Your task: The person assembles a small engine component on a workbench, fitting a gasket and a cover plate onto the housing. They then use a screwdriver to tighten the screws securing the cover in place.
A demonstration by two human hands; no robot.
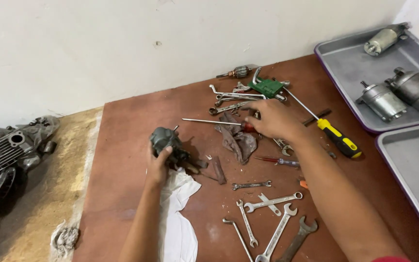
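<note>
Evidently a tool pick-up: the left hand (158, 165) grips a grey motor part (166, 140) upright on the brown board (122, 145), above a white cloth (178, 213). The right hand (272, 119) closes its fingers around the red-handled screwdriver (209, 122) beside the dark rag (236, 138); lifting it cleanly seems the next need.

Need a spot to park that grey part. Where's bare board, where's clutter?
Bare: brown board between the wall and the left hand holding the grey part; also the near-left corner beside the white cloth. The empty grey tray is free. Crowded: tool pile around the right hand, and the spanners in front.
</note>
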